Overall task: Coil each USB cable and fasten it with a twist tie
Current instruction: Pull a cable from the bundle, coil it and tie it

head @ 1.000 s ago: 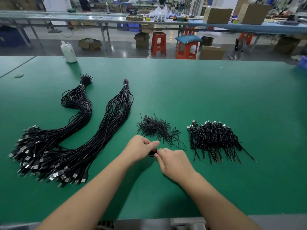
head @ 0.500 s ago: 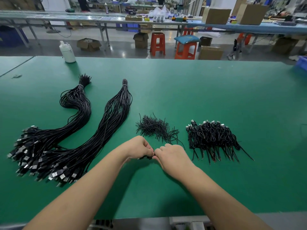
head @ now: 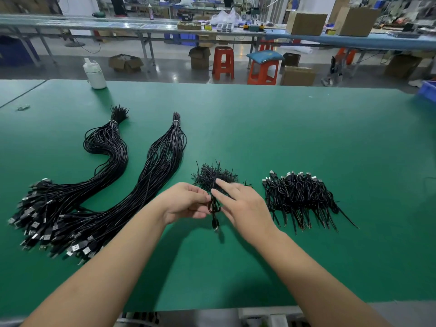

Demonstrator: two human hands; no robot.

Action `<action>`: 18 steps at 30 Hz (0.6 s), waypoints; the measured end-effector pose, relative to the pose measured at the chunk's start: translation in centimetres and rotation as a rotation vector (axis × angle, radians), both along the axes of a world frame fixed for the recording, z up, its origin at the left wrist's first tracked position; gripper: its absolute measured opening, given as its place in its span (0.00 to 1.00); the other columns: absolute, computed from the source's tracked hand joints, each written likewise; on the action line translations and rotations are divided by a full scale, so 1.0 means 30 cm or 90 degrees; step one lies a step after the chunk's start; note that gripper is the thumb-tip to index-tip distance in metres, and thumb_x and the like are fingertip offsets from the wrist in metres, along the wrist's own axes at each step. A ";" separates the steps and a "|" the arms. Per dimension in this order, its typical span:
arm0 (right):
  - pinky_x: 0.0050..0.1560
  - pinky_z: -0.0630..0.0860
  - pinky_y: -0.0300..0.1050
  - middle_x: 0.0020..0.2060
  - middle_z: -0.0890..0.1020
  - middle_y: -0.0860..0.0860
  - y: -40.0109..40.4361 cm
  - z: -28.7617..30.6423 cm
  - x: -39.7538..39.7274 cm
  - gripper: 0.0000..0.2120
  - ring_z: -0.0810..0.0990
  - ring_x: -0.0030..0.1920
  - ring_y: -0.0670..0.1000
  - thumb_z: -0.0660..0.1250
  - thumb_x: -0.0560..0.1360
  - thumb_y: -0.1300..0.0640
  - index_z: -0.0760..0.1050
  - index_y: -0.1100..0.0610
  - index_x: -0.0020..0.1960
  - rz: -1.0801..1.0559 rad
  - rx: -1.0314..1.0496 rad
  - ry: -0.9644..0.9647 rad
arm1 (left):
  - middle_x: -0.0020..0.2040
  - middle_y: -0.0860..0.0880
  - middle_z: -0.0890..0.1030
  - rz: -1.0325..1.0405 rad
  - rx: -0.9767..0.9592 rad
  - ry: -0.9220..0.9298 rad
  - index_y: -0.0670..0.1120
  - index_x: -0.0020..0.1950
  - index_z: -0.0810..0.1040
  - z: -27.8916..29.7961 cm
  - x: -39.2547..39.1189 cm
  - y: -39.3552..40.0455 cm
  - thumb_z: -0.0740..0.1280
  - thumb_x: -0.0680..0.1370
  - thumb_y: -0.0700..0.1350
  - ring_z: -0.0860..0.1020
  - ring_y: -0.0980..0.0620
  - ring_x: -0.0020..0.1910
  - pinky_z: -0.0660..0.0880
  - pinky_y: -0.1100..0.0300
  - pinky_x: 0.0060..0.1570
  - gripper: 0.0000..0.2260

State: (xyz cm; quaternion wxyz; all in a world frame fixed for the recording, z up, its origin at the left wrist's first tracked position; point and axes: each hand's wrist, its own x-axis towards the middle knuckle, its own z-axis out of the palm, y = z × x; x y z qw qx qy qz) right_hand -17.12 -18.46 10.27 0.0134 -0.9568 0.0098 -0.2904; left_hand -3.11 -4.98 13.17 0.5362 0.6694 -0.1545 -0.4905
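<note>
near the middle of the frame: small coiled black usb cable [head: 214, 206], pinched by left hand [head: 186, 202]. right hand [head: 243, 204] just beside, fingers straight, touching thin black twist tie [head: 213, 185]. probably light, soft, springy. best gripped at the coil's middle.

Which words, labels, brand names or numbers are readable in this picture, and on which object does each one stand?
No text can be read anywhere in the picture.
White bottle: no label shows.
Cardboard boxes on the far bench: any print is too small and blurred.
USB plugs of the uncoiled cables: pale marks, too blurred to read.
Coiled cable in the left hand: no marking visible.
</note>
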 end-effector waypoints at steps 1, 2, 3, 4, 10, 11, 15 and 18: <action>0.53 0.81 0.50 0.64 0.81 0.51 0.000 0.000 -0.003 0.21 0.83 0.52 0.55 0.78 0.68 0.60 0.82 0.54 0.61 0.011 0.041 -0.002 | 0.41 0.40 0.84 -0.006 -0.014 0.008 0.41 0.43 0.78 0.001 -0.004 -0.001 0.66 0.79 0.35 0.83 0.52 0.33 0.79 0.60 0.34 0.06; 0.52 0.81 0.49 0.63 0.81 0.50 0.000 0.004 -0.005 0.20 0.84 0.50 0.54 0.77 0.70 0.60 0.82 0.55 0.61 0.016 0.084 0.003 | 0.42 0.40 0.84 -0.011 -0.026 0.005 0.41 0.43 0.78 0.001 -0.009 0.000 0.66 0.79 0.35 0.83 0.51 0.34 0.79 0.60 0.34 0.06; 0.53 0.81 0.49 0.62 0.82 0.49 0.000 0.011 -0.006 0.18 0.84 0.52 0.54 0.76 0.72 0.60 0.82 0.55 0.61 0.017 0.126 0.013 | 0.40 0.42 0.84 -0.013 -0.039 -0.002 0.41 0.43 0.78 0.001 -0.014 0.000 0.66 0.79 0.35 0.82 0.52 0.34 0.79 0.61 0.34 0.05; 0.56 0.80 0.47 0.60 0.83 0.49 0.002 0.018 -0.008 0.15 0.83 0.54 0.53 0.73 0.74 0.60 0.82 0.55 0.61 0.018 0.176 0.028 | 0.37 0.44 0.83 -0.016 -0.057 -0.015 0.41 0.43 0.77 0.001 -0.019 0.001 0.66 0.79 0.34 0.81 0.53 0.32 0.78 0.62 0.34 0.05; 0.35 0.70 0.40 0.29 0.79 0.51 0.014 0.061 0.027 0.10 0.76 0.30 0.42 0.67 0.80 0.53 0.78 0.55 0.41 -0.091 0.586 0.097 | 0.34 0.48 0.78 0.037 -0.116 -0.212 0.42 0.42 0.77 -0.003 -0.060 -0.018 0.68 0.78 0.35 0.71 0.54 0.28 0.68 0.65 0.31 0.06; 0.32 0.69 0.36 0.27 0.77 0.49 0.013 0.062 0.036 0.06 0.75 0.27 0.40 0.66 0.80 0.53 0.77 0.51 0.45 -0.102 0.656 0.099 | 0.34 0.47 0.78 0.059 -0.100 -0.266 0.43 0.42 0.78 -0.007 -0.072 -0.031 0.68 0.78 0.36 0.69 0.54 0.28 0.67 0.64 0.31 0.06; 0.29 0.67 0.39 0.30 0.78 0.54 0.002 0.055 0.047 0.10 0.67 0.26 0.46 0.67 0.80 0.55 0.72 0.49 0.60 -0.122 0.875 0.074 | 0.33 0.54 0.77 0.042 -0.007 -0.564 0.51 0.40 0.75 -0.005 -0.103 -0.058 0.68 0.78 0.41 0.69 0.60 0.28 0.66 0.69 0.32 0.08; 0.29 0.67 0.40 0.31 0.77 0.52 0.005 0.053 0.038 0.02 0.69 0.26 0.48 0.65 0.81 0.58 0.75 0.53 0.52 -0.058 0.938 0.066 | 0.34 0.57 0.74 -0.005 -0.022 -0.693 0.52 0.42 0.73 0.006 -0.116 -0.049 0.67 0.79 0.42 0.71 0.63 0.31 0.66 0.71 0.35 0.08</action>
